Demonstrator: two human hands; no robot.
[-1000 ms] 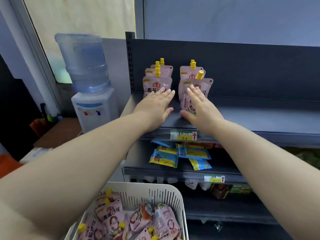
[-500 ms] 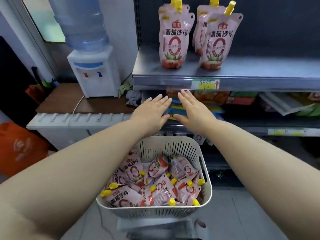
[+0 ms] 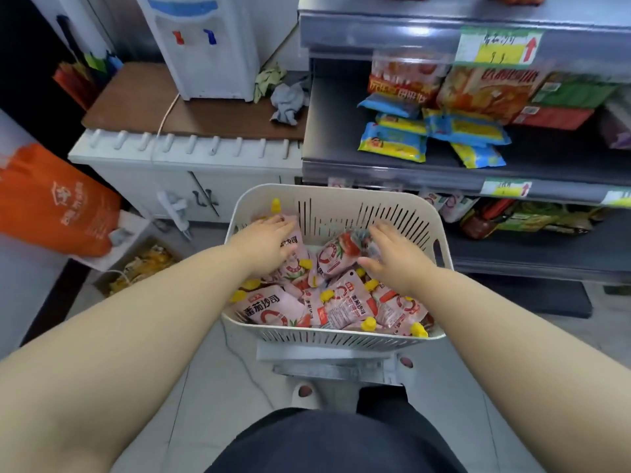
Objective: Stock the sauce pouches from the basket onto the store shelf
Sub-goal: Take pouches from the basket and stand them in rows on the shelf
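A white slotted basket (image 3: 341, 199) stands in front of me, holding several pink sauce pouches (image 3: 269, 308) with yellow caps. My left hand (image 3: 266, 244) lies flat on a pouch at the basket's far left, fingers spread. My right hand (image 3: 392, 257) reaches in from the right, its fingertips and thumb touching a pouch (image 3: 336, 257) in the middle. Neither hand has lifted anything. The grey top shelf (image 3: 375, 29) runs along the upper right. Only the bottoms of the pouches standing on it show at the frame's top edge.
The basket sits on a low grey stool (image 3: 327, 367) by my feet. Blue and yellow snack packets (image 3: 392, 145) fill the middle shelf. A water dispenser (image 3: 201, 46) on a brown counter (image 3: 136, 104) stands to the left, and an orange bag (image 3: 51, 203) lies further left.
Both hands dropped from the top shelf, past the middle shelf, down into the basket. My view tilted down with them, so the shelved pouches left the frame.
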